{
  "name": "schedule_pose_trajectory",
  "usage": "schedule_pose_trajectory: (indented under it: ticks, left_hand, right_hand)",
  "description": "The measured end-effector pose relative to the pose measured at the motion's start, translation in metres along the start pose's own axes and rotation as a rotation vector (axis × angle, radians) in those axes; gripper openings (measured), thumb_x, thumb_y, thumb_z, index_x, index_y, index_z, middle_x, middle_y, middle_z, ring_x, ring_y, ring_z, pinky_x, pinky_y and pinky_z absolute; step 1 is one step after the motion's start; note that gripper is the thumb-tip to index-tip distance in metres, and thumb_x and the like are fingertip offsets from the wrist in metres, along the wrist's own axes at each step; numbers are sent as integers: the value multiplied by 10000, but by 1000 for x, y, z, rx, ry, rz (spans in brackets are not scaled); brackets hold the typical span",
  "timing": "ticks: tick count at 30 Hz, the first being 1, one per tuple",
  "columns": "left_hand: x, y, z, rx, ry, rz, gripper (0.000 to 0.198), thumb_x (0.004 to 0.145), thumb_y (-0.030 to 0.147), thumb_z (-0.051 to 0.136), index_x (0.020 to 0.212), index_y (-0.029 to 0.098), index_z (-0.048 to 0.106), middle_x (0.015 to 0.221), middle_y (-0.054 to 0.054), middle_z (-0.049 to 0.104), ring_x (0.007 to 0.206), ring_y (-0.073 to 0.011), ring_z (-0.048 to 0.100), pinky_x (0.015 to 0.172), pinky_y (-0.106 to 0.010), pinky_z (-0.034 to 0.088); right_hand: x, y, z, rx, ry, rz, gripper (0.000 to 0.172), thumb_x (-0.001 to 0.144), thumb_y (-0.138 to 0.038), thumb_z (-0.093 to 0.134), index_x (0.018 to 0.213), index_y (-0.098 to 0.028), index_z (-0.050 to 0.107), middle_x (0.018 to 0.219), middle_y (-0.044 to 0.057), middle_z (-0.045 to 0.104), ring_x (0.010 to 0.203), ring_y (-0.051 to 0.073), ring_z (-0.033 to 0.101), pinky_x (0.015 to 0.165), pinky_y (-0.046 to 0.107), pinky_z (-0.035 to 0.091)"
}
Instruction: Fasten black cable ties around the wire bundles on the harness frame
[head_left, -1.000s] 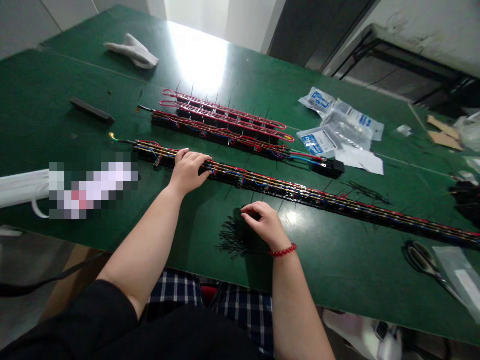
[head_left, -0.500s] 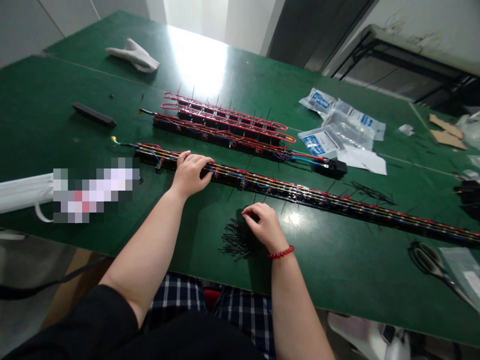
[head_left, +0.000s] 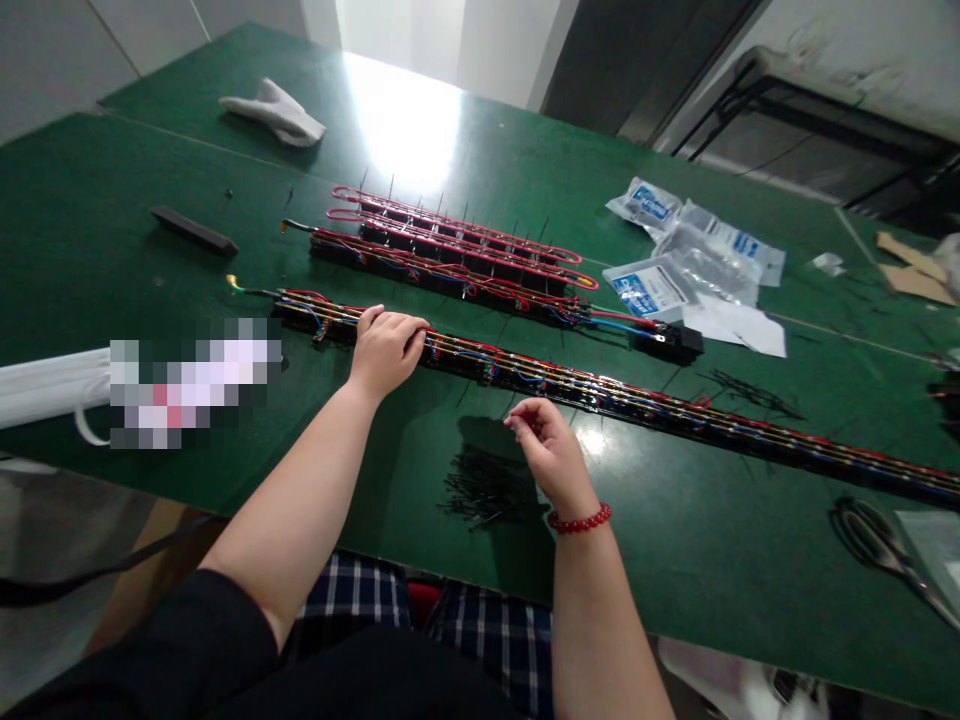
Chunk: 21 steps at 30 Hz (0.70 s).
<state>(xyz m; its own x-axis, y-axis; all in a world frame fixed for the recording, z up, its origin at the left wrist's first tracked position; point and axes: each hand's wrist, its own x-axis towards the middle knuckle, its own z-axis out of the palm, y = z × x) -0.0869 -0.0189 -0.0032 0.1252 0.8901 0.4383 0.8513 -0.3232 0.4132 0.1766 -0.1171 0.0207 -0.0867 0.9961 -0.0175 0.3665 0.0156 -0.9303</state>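
Note:
My left hand (head_left: 388,352) lies across a long black strip (head_left: 600,400) densely wired in red, blue and yellow, with its fingers curled over the strip's near edge. My right hand (head_left: 551,450) hangs a little above a loose pile of thin black cable ties (head_left: 487,487), between that pile and the strip. Its thumb and fingertips are pinched together. Anything held in the pinch is too thin to make out. Behind the strip lies a second wired black strip (head_left: 442,275).
Farther back is a strip with red wire loops and upright pins (head_left: 457,232). Plastic bags (head_left: 694,265) lie at the right, with scissors (head_left: 874,547) near the front right corner. A white cloth (head_left: 274,115), a black bar (head_left: 193,230) and a white bundle (head_left: 52,388) also lie on the green table (head_left: 675,560).
My right hand has risen off the cable tie pile and moved up toward the strip, its fingers pinching together. My left hand stays on the strip. The view has shifted slightly.

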Motion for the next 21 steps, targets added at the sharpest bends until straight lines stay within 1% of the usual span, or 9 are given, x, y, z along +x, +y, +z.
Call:
schedule_pose_trajectory:
  ticks: [4,7,10,13,16,19,21]
  left_hand:
    - [0,0,0,3,8,10,237,955,309,469,1020,258,691,1034,-15,742,1031,-207,642,1109,-440,296]
    - [0,0,0,4,12,12,233,951,301,469,1018,258,688,1029,-15,743,1025,-209,645,1103,-441,302]
    - [0,1,0,5,7,10,227,945,295,474,1021,257,685,1030,-12,744,1024,-210,646,1098,-441,305]
    - [0,1,-1,4,0,7,224,938,292,480,1029,255,681,1036,-11,743,1030,-210,644,1099,-440,302]
    - [0,1,-2,-1,-11,0,230,931,297,480,1035,255,681,1041,-16,743,1029,-217,643,1100,-446,298]
    - [1,2,-2,-12,-18,-5,236,926,296,480,1039,257,682,1038,-19,743,1030,-221,642,1103,-451,297]
    - [2,3,-3,-17,-25,-10,234,925,294,481,1038,260,683,1039,-19,744,1032,-222,641,1105,-454,297]
  right_hand:
    - [13,-18,4,204,82,-19,163,844,-359,685,921,-233,616,806,-3,652,688,125,601,637,268,502]
    - [31,-31,10,349,119,-64,212,810,-368,738,962,-247,653,854,1,687,759,138,654,734,306,565]
    - [55,-37,18,450,113,-96,208,796,-390,757,897,-239,657,849,3,711,764,145,680,779,335,592]
    - [79,-34,30,526,101,-118,218,794,-396,755,878,-237,632,845,-7,718,739,134,688,761,320,601]
    - [99,-27,43,565,135,-154,219,799,-389,741,877,-232,609,902,-9,702,770,128,701,752,291,601]
    - [113,-20,54,577,182,-170,226,799,-386,726,875,-226,586,850,-23,660,786,135,710,760,292,603]
    - [117,-18,58,558,200,-168,231,810,-395,710,881,-226,570,818,-25,647,785,140,712,766,300,605]
